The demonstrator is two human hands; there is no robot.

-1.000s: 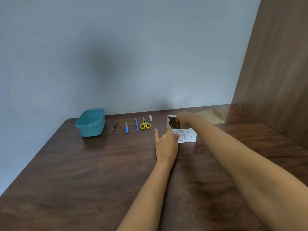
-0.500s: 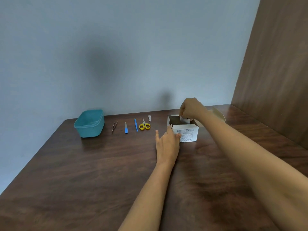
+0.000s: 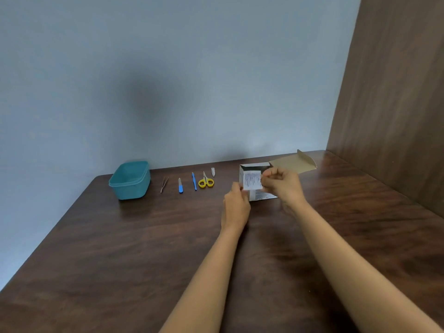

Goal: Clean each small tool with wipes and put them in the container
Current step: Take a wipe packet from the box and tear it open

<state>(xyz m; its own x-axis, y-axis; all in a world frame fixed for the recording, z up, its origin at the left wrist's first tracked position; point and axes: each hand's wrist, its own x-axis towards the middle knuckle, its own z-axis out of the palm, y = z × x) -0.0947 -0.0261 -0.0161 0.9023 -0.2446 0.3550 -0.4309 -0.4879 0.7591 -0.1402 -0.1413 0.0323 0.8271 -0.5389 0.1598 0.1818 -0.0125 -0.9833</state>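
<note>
There is only one view, from a wide-angle camera on the person's head, facing forward and down across the table (image 3: 120,248) to the wall (image 3: 168,68) behind. Both forearms run in from the bottom edge, and the left hand (image 3: 236,207) and right hand (image 3: 281,186) sit just right of centre. The table's far edge looks slightly tilted, perhaps from the lens.
</note>
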